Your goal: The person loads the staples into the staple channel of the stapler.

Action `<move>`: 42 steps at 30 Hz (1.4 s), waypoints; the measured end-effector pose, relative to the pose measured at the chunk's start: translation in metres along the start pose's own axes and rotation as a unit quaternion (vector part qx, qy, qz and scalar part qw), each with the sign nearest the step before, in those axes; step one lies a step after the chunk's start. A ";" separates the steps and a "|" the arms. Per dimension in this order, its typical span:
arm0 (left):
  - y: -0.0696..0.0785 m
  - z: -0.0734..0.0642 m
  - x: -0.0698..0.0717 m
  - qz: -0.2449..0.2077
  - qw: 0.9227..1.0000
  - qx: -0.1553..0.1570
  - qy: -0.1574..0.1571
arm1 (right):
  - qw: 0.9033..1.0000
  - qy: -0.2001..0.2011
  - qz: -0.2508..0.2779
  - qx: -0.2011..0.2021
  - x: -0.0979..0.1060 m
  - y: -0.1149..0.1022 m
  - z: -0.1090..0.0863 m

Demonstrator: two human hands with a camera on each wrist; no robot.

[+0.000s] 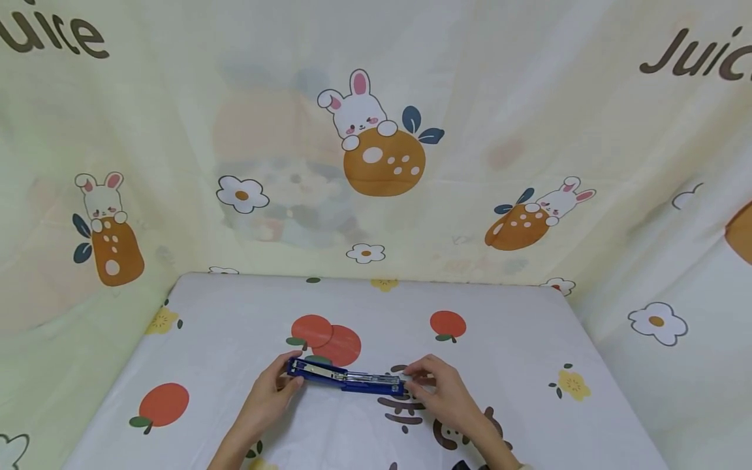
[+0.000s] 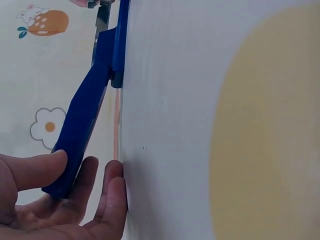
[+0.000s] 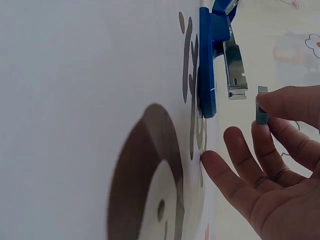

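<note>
A blue stapler [image 1: 370,387] lies on the table with its top arm swung back, baring the metal magazine [image 3: 235,67]. My left hand [image 1: 267,398] grips the end of that raised arm [image 2: 82,112] between thumb and fingers, at the stapler's left end. Beyond the opposite end, my right hand [image 1: 443,395] pinches a short strip of staples [image 3: 262,107] between thumb and fingertips. In the right wrist view the strip is close to the magazine's end but apart from it. My other right fingers are spread, one fingertip close to the tabletop.
The table has a white cloth [image 1: 235,320] printed with fruit, flowers and brown figures. Behind it and on both sides hang pale curtains [image 1: 458,215] with rabbit prints. A small black object [image 1: 461,465] shows at the bottom edge of the head view, mostly cut off.
</note>
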State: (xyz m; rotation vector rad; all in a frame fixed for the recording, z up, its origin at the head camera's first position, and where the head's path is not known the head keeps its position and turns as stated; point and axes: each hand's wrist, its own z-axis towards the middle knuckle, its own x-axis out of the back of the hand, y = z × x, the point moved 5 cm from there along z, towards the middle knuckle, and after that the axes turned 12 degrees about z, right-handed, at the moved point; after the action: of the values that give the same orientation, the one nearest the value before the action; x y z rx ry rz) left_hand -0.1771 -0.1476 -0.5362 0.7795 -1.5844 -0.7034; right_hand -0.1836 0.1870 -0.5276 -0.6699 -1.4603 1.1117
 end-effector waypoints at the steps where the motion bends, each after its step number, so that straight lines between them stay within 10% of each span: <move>1: 0.000 0.000 0.000 0.001 1.000 0.000 0.000 | 1.000 -0.001 0.001 0.000 0.000 0.000 0.000; 42: -0.004 0.003 -0.004 0.003 1.000 0.027 -0.009 | 0.998 -0.051 -0.032 0.005 -0.013 -0.008 0.014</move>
State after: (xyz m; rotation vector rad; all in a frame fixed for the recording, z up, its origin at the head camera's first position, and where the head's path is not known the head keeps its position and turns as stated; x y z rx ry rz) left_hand -0.1794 -0.1470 -0.5423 0.8108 -1.6278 -0.6677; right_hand -0.1931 0.1687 -0.5244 -0.5634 -1.5504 1.1167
